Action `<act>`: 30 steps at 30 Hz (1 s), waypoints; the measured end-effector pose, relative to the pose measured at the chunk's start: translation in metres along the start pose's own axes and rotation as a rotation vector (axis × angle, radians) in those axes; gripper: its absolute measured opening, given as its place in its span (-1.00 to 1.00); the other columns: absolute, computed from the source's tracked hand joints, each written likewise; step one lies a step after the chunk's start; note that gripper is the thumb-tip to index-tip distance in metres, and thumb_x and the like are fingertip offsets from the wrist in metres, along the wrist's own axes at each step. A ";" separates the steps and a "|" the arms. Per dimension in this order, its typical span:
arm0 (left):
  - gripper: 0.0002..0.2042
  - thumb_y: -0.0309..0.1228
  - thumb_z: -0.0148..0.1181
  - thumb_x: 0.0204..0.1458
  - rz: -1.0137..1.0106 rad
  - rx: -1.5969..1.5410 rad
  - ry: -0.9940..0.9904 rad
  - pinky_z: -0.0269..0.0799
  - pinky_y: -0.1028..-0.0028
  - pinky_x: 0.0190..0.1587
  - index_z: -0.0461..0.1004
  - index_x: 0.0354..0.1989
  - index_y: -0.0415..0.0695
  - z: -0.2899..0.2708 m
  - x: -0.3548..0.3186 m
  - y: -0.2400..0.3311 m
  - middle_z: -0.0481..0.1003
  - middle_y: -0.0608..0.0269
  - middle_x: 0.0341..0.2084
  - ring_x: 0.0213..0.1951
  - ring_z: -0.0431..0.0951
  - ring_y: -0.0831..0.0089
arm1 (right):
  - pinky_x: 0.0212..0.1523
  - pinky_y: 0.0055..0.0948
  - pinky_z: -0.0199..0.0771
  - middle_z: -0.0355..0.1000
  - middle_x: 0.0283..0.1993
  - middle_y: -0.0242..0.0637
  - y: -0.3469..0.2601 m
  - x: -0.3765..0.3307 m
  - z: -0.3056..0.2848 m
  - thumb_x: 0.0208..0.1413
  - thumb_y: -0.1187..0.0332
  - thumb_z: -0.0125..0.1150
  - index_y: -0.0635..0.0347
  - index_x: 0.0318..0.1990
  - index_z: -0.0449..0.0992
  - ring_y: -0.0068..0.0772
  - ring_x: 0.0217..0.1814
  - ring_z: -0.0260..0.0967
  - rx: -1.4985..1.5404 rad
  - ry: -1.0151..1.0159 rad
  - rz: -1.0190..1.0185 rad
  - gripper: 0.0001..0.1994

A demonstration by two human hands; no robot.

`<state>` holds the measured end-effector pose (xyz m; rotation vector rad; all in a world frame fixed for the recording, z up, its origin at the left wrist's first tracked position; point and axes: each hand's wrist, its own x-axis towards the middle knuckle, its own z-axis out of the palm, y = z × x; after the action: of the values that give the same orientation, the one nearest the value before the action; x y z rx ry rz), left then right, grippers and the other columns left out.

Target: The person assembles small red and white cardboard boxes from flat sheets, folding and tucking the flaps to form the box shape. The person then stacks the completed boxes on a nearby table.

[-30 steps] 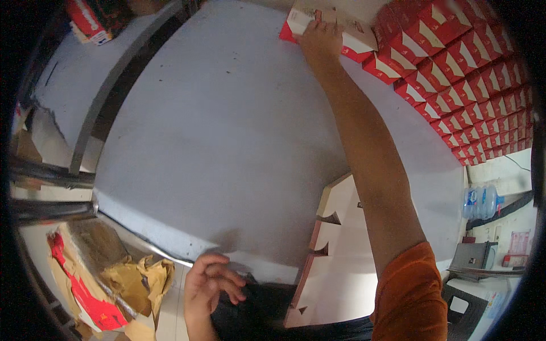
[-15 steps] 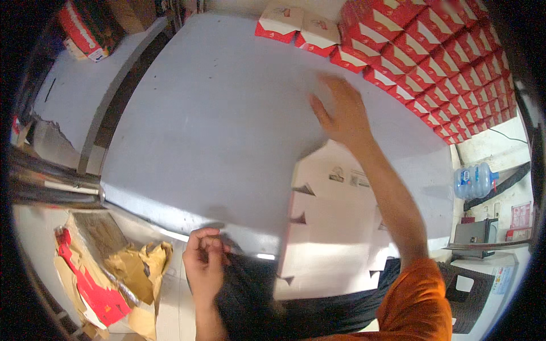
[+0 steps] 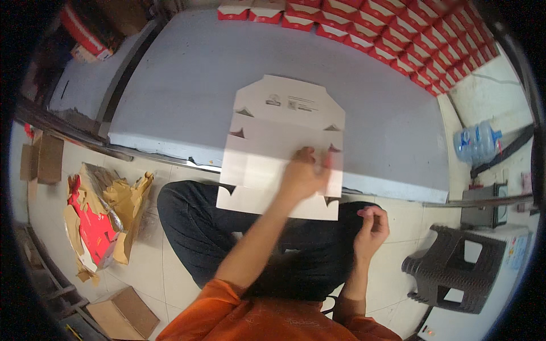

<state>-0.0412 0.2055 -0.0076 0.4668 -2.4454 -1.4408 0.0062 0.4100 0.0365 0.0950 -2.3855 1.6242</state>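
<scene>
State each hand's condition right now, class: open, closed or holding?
Left hand: over the white cardboard sheet; blurred, grip cannot be told.
Right hand: loosely curled closed, nothing visible in it.

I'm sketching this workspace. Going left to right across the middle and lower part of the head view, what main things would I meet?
Torn brown-and-red packaging → flat white cardboard sheet → right hand → stack of dark stools.

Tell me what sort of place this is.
Probably a small packing workspace: boxes sit in rows on the table, a flat carton is under the left hand, and a torn package lies on the floor.
</scene>
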 end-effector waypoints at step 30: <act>-0.58 -0.60 0.21 0.00 0.218 -0.112 0.005 0.56 0.44 -0.29 0.31 0.08 -0.25 -0.092 -0.092 0.122 0.62 0.02 -0.39 -0.34 0.66 0.29 | -0.46 -0.52 0.44 0.45 -0.34 -0.27 -0.109 0.008 0.016 -0.11 0.55 0.34 0.23 -0.24 0.63 -0.39 -0.48 0.45 -0.271 -0.135 -0.579 -0.79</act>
<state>0.0607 0.2244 0.1371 0.1740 -2.3124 -1.4711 0.0168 0.3555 0.1316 0.7823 -2.3395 1.0493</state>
